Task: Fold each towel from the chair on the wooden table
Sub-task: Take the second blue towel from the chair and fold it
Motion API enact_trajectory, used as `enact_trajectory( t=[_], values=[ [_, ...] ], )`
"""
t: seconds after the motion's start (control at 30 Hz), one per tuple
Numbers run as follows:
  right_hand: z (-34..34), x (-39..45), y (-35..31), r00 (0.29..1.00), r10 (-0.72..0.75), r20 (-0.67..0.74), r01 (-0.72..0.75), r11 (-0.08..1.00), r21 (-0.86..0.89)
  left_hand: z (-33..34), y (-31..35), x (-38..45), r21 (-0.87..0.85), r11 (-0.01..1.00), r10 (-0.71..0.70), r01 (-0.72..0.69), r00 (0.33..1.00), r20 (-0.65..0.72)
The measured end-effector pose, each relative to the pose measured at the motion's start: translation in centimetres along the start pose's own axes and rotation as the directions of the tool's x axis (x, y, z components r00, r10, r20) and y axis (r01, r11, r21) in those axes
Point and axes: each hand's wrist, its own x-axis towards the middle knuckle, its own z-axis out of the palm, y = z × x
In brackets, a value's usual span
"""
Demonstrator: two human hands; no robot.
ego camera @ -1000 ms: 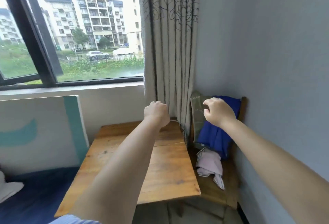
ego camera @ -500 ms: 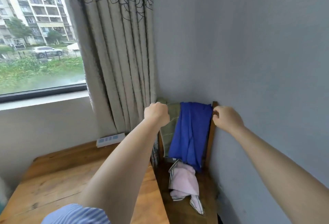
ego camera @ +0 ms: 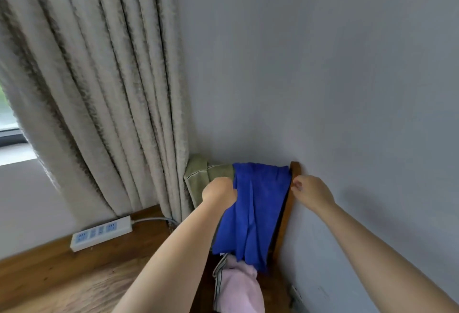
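Observation:
A blue towel (ego camera: 255, 213) hangs over the back of a wooden chair (ego camera: 295, 167) in the room's corner. Beside it on the left hangs an olive-green towel (ego camera: 198, 178). A pink towel with a striped edge (ego camera: 238, 285) lies crumpled on the seat below. My left hand (ego camera: 218, 191) is curled at the blue towel's upper left edge and grips the cloth there. My right hand (ego camera: 310, 191) pinches the towel's upper right edge by the chair post. The wooden table (ego camera: 74, 275) is at the lower left.
A white power strip (ego camera: 101, 233) lies on the table's far edge, its cable running toward the chair. A grey patterned curtain (ego camera: 99, 89) hangs behind the table and touches the green towel. The grey wall (ego camera: 347, 89) stands right beside the chair.
My view has turned right and closer to the chair. Both hands moved from the air down onto the blue towel's two upper edges.

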Motion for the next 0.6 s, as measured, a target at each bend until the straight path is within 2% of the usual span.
enact_trajectory(
  t=[0.13, 0.27, 0.4, 0.5, 0.6],
  values=[
    [2.3, 4.5, 1.3, 1.0, -0.018, 0.006, 0.018, 0.998, 0.053, 2.6, -0.1, 3.3, -0.068, 0.997, -0.021, 0.022, 0.999, 0.024],
    [4.3, 7.9, 2.8, 0.992, -0.124, 0.005, 0.124, 0.986, -0.115, 4.4, 0.1, 5.9, -0.104, 0.988, -0.114, 0.118, 0.993, 0.041],
    [6.5, 10.4, 3.9, 0.985, -0.174, 0.002, 0.171, 0.964, -0.204, 5.1, 1.4, 8.5, -0.174, 0.969, -0.176, 0.173, 0.984, -0.005],
    [7.4, 10.8, 4.2, 0.952, -0.26, -0.16, 0.234, 0.959, -0.162, 6.2, 1.8, 9.9, -0.201, 0.958, -0.221, 0.202, 0.973, -0.072],
    [7.9, 10.8, 4.6, 0.851, -0.386, -0.356, 0.337, 0.922, -0.193, 7.0, 1.8, 10.9, -0.218, 0.953, -0.241, 0.211, 0.963, -0.12]
  ],
)
